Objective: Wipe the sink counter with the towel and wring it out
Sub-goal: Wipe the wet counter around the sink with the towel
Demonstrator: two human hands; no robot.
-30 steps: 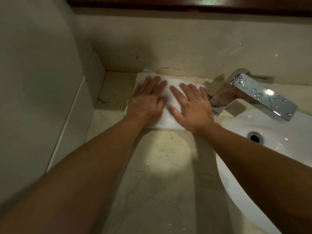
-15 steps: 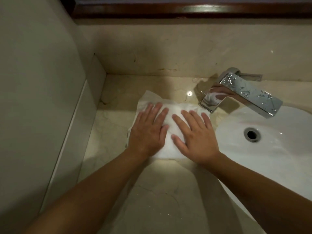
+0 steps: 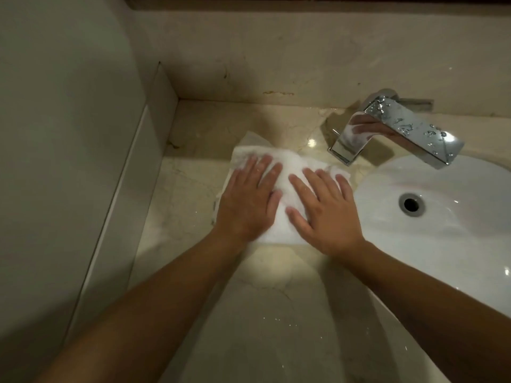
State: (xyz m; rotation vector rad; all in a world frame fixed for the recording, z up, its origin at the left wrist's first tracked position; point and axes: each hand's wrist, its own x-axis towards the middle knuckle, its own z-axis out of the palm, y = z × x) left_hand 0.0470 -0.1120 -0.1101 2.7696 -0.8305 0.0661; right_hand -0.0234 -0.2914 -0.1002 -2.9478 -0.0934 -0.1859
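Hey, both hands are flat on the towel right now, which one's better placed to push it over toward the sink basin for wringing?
Probably the left hand: it presses the towel on the side away from the basin, so it can push toward it. The right hand already lies nearest the rim.

No text, label, brand, number or sign can be read anywhere: none on the faucet (image 3: 398, 128), the towel (image 3: 279, 189), the sink (image 3: 442, 217) or the marble worktop (image 3: 249, 313).
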